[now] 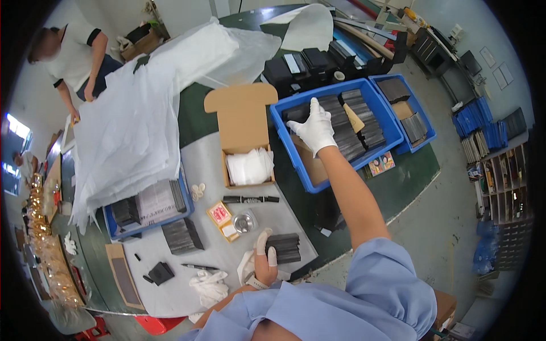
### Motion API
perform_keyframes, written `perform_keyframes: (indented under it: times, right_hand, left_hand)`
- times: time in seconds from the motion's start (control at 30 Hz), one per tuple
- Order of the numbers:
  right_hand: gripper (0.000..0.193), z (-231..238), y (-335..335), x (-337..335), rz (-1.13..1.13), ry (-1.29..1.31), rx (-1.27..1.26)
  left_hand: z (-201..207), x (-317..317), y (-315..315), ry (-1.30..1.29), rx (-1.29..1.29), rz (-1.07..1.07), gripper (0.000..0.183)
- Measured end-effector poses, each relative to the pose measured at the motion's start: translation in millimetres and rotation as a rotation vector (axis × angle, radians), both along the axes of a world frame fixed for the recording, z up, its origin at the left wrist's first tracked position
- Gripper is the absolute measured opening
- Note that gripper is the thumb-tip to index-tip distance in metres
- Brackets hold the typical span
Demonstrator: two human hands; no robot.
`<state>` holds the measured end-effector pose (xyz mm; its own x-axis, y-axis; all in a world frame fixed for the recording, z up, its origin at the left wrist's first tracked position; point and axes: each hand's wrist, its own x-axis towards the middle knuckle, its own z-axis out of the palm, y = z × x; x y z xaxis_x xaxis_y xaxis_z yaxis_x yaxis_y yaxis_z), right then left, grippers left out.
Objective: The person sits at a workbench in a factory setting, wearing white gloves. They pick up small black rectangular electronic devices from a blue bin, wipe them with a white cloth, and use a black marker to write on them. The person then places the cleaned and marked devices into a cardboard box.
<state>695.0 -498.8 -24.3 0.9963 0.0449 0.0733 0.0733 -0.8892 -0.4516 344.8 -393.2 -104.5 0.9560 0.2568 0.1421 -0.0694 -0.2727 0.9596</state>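
My left hand (264, 262), with pale covers on its fingertips and a watch at the wrist, is closed on the near end of a stack of flat black pieces (285, 248) at the grey sheet's front edge. My right hand (314, 129), in a white glove, reaches into a large blue bin (309, 181) at the back right. Its thumb and fingers are spread over the rows of dark flat pieces (335, 116) there. Whether it touches them I cannot tell. A cream wedge-shaped piece (354, 117) lies on those rows.
An open cardboard box (244, 122) holds white sheets. Nearby lie a black marker (250, 199), a clear jar (244, 221), another black stack (182, 236) and a white cloth (209, 287). Another blue bin (429, 136) stands right. A person (79, 57) stands at far left beside white sheeting (131, 119).
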Motion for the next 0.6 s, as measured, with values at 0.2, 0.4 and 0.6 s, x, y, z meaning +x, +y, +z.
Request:
perform_keyframes:
  times: [0.2, 0.4, 0.6]
  right_hand:
    - [0.111, 2, 14, 2, -0.060, 0.028, -0.006]
    - [0.113, -10, 20, 2, -0.123, -0.005, 0.079]
    - [0.120, -19, 22, 5, -0.125, -0.048, 0.122]
  left_hand:
    - [-1, -3, 0, 0.020, -0.033, -0.008, 0.046]
    - [-3, -3, 1, 0.023, -0.039, -0.016, 0.045]
    - [2, -4, -1, 0.070, 0.009, 0.014, 0.044]
